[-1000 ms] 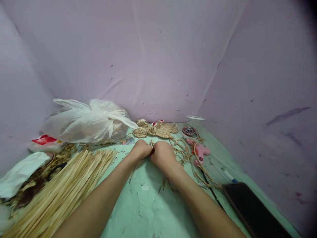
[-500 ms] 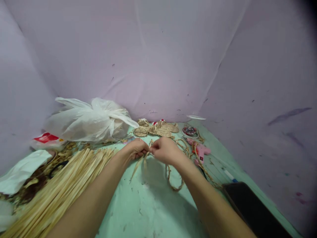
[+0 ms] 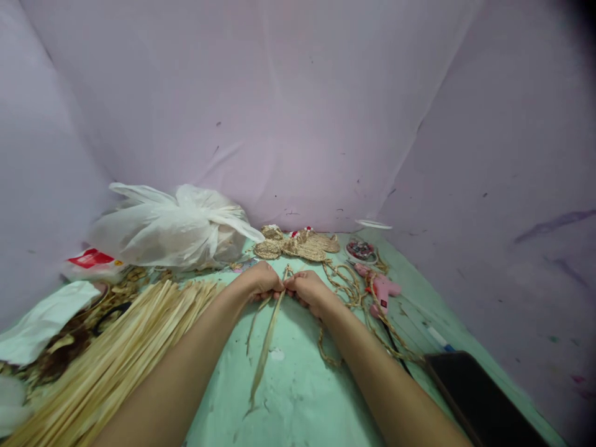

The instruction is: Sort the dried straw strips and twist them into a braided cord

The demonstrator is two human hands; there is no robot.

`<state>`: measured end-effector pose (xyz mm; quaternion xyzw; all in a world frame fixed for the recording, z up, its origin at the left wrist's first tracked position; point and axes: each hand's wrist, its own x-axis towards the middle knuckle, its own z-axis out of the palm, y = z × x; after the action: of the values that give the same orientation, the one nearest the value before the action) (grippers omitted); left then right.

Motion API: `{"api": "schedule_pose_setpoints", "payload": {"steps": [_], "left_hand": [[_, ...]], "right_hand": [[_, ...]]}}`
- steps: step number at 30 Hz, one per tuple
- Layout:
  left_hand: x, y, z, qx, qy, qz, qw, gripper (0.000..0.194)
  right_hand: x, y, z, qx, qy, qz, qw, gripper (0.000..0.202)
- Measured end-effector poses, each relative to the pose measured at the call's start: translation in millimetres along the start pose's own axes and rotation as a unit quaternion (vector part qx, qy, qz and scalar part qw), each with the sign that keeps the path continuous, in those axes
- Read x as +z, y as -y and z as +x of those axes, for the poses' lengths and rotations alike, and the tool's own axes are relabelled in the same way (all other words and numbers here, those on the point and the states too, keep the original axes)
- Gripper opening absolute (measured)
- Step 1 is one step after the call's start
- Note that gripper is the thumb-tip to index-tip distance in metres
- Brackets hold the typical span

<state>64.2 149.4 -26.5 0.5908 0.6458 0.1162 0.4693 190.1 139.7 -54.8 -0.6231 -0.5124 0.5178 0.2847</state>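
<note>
My left hand (image 3: 265,282) and my right hand (image 3: 305,290) meet fingertip to fingertip near the middle of the green table surface (image 3: 298,397). Both are closed on thin dried fibre strips (image 3: 267,347), whose loose ends hang down toward me below the fingers. A short piece of the braid shows just above the fingertips. Braided cord (image 3: 347,279) lies in loops to the right, partly hidden behind my right hand and forearm.
Long straw-coloured fibres (image 3: 125,354) lie at the left beside a tied white plastic bag (image 3: 177,230). Woven pieces (image 3: 302,245) rest at the back. Toward the right are a bead container (image 3: 361,250), pink glue gun (image 3: 382,290), pen (image 3: 437,337) and black phone (image 3: 484,397).
My right hand has lowered slightly and its fingers now meet my left fingertips. A longer fibre strip now hangs down between the hands. The view has shifted slightly.
</note>
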Motion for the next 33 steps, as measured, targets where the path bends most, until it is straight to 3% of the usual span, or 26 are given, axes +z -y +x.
{"api": "schedule_pose_setpoints", "payload": {"steps": [4, 7, 10, 13, 16, 19, 25, 27, 30, 33], "left_hand": [[-1.5, -13.3, -15.2, -0.002, -0.046, 0.101, 0.994, 0.012], [9.9, -21.5, -26.7, 0.025, -0.105, 0.223, 0.969, 0.005], [21.7, -25.0, -33.3, 0.067, -0.150, 0.285, 0.944, 0.013], [18.2, -24.4, -32.0, 0.069, -0.094, 0.239, 0.964, 0.008], [5.2, -21.6, -23.4, 0.011, -0.079, 0.071, 0.994, 0.014], [1.3, -17.3, -13.2, -0.029, -0.072, -0.050, 0.996, 0.011], [14.2, -7.0, -2.2, -0.044, 0.035, -0.099, 0.993, 0.017], [16.2, -5.0, 0.0, -0.056, 0.033, -0.084, 0.994, 0.017], [19.7, -4.7, 3.6, -0.063, -0.018, -0.038, 0.997, 0.021], [24.9, -5.6, 6.4, -0.037, -0.093, -0.005, 0.995, 0.019]], "right_hand": [[0.1, -3.4, 0.4, -0.003, 0.000, 0.029, 1.000, 0.014], [1.5, -3.3, -0.2, 0.009, -0.008, 0.057, 0.998, 0.014], [1.2, -2.3, -1.5, 0.020, -0.021, 0.078, 0.997, 0.022], [-1.5, -2.0, -1.9, 0.011, -0.009, 0.086, 0.996, 0.022], [-4.3, -2.6, -0.8, -0.013, 0.020, 0.092, 0.996, 0.014], [-5.4, -3.2, -0.3, -0.025, 0.045, 0.095, 0.994, 0.010], [-9.9, -4.8, 0.1, -0.045, 0.081, 0.012, 0.996, 0.009], [-12.8, -4.4, 0.5, -0.067, 0.071, -0.040, 0.994, 0.007], [-14.8, -1.0, -2.9, -0.103, 0.035, -0.114, 0.988, 0.007], [-12.0, 4.8, -12.7, -0.158, -0.033, -0.281, 0.946, 0.011]]}}
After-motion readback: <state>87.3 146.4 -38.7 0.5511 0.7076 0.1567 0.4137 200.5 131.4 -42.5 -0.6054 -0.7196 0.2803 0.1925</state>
